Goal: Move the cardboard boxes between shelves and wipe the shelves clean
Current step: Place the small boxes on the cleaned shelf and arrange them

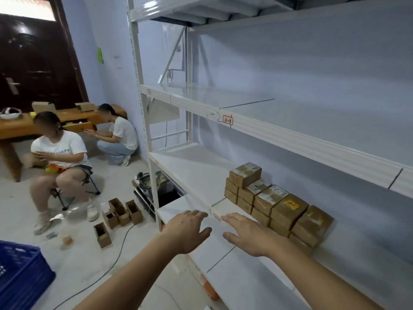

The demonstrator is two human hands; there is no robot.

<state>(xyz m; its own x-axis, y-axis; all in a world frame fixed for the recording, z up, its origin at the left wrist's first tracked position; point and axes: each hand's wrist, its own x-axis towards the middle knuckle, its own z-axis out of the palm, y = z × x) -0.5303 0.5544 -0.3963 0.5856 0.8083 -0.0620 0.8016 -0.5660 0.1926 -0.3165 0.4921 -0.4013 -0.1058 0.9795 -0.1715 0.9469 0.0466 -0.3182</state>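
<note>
- Over the front edge of the white metal shelf, both hands reach out empty: left hand and right hand side by side, a small gap between them, fingers straight and spread, palms down.
- Just beyond the right hand sits the stack of small brown cardboard boxes, pushed toward the back wall in stepped rows — likely the next pickup.
- Above the hands, the shelf with the red-bordered "3-3" label holds nothing, a probable destination.
- Far left of the hands, open brown cartons stand on the floor, near a blue plastic crate.
</note>
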